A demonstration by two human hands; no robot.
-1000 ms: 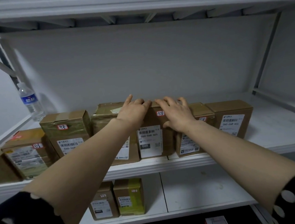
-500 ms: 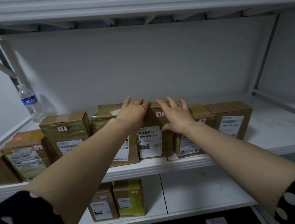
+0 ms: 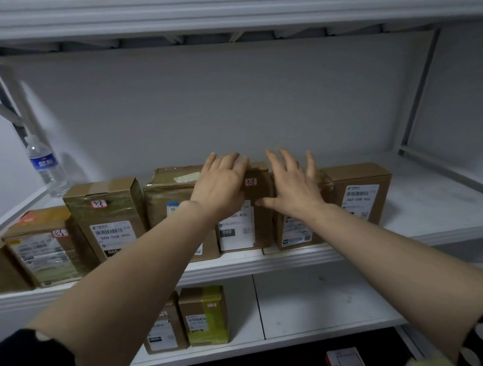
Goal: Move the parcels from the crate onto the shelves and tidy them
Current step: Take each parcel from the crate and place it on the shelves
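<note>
Both left hand [image 3: 220,192] and right hand [image 3: 295,197] touch boxy cardboard parcels [image 3: 261,210].

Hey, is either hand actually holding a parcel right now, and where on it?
Nothing is gripped. The left hand lies flat across the top of the middle parcel; the right hand is spread open at the parcel's upper right edge, fingers straight.
</note>
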